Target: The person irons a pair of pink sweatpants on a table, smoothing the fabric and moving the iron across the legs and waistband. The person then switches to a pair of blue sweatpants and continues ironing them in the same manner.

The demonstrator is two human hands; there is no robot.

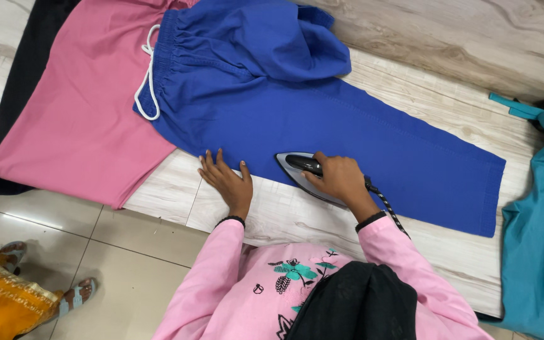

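Observation:
A pair of blue trousers (322, 119) lies flat on a light wood-grain table (448, 82), waistband with a white drawstring (149, 82) at the upper left, leg reaching to the right. My right hand (340, 179) grips the handle of a grey clothes iron (297, 169), which rests on the near edge of the blue leg. My left hand (226, 179) lies flat with fingers spread on the table, fingertips touching the edge of the blue cloth left of the iron. A braided black-and-white cord (388, 211) runs back from the iron past my right wrist.
A pink garment (83, 113) lies spread at the left, over a black cloth (23, 69). A teal garment (539, 214) lies at the right edge. On the tiled floor (127, 252) at lower left stand another person's sandalled feet (73, 294) under orange cloth.

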